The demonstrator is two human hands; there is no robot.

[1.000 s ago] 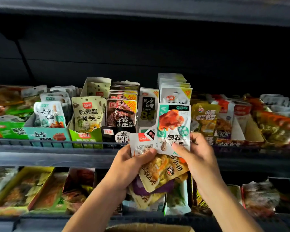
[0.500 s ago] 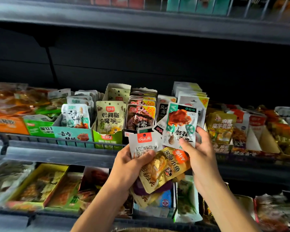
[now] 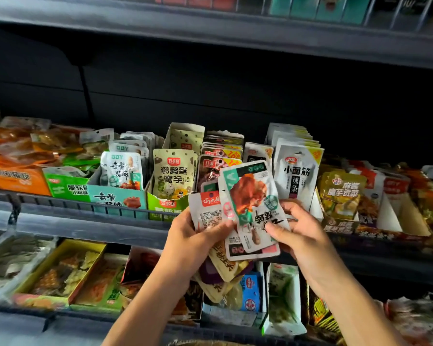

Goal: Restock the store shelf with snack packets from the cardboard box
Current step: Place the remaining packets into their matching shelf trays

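Held up before the middle shelf (image 3: 90, 227): a fan of snack packets (image 3: 223, 260) gripped in the left hand (image 3: 193, 243), thumb pressed across a white packet with a red label (image 3: 205, 208). At 2 o'clock of that hand, a white-and-green packet (image 3: 253, 208) showing browned meat, pinched at its lower edge by the right hand (image 3: 303, 236). Behind, at 12 o'clock, upright rows of packets in open display cartons (image 3: 118, 196). Below, at 7 o'clock, yellow trays (image 3: 60, 270) of snacks. Dark back wall; another shelf overhead.
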